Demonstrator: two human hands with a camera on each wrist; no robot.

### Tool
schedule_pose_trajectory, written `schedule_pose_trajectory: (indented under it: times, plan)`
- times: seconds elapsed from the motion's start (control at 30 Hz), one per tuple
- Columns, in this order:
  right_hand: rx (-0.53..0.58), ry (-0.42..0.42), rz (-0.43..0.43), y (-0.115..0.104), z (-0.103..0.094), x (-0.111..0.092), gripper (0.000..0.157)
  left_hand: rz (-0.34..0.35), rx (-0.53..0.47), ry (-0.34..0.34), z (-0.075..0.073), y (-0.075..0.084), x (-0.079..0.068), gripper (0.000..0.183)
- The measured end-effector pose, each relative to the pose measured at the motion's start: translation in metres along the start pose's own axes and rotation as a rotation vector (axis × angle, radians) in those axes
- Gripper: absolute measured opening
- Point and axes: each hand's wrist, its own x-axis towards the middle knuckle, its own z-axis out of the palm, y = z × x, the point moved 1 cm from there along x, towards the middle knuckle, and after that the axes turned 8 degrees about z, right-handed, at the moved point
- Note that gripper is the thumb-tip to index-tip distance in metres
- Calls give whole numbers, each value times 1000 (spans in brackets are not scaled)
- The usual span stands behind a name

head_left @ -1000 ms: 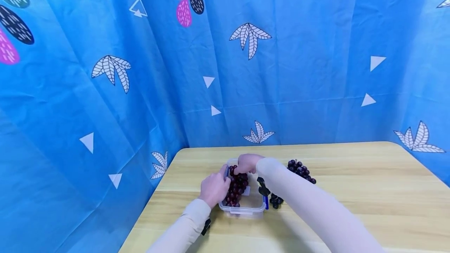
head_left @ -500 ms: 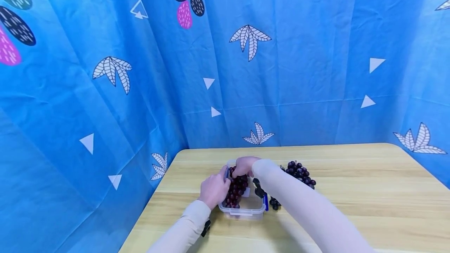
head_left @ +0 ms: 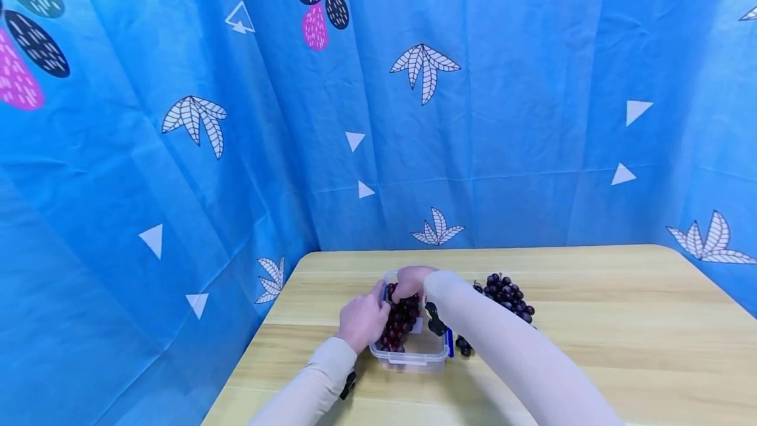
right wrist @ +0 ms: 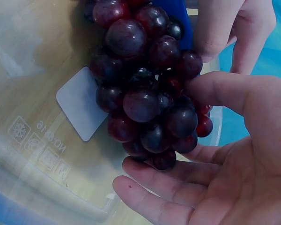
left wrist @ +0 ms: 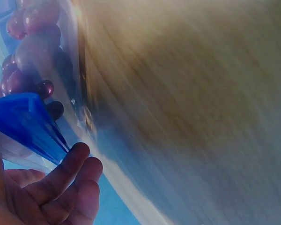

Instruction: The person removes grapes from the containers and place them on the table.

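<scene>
A clear plastic container (head_left: pixel 414 359) with blue latches stands on the table. A bunch of dark red grapes (right wrist: pixel 140 103) lies along its left side, beside a white square (right wrist: pixel 84 104) on the container's floor. My right hand (head_left: pixel 412 281) reaches in at the far end and holds the bunch, thumb on the near grapes and fingers curved round its tip (right wrist: pixel 165 159). My left hand (head_left: pixel 362 319) grips the container's left wall, its fingers outside close by a blue latch (left wrist: pixel 30 123). My right forearm covers part of the container's right side.
More dark grapes (head_left: pixel 504 291) lie on the wooden table (head_left: pixel 621 321) right of the container, partly behind my right sleeve (head_left: pixel 503 340). A blue patterned curtain (head_left: pixel 503 150) hangs behind the table and along its left.
My right hand has shifted slightly left within the container, and more of the dark grapes on the table now show past the sleeve. My left hand stays at the container's wall.
</scene>
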Motion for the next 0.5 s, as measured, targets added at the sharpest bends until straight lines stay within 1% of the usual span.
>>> schedule_pose_trajectory:
  times: [0.13, 0.27, 0.37, 0.5]
  plan:
    - [12, -16, -4, 0, 2, 0, 42, -8, -10, -10, 1, 0, -1, 57]
    - [38, -20, -2, 1, 4, -1, 40, -14, -3, -5, 1, 0, -2, 56]
    - [50, -17, 6, 2, 3, -2, 41, -14, 9, 5, 1, -1, -1, 56]
    - [108, -36, 24, 5, 1, -3, 44, -12, 5, 1, 1, -1, 0, 56]
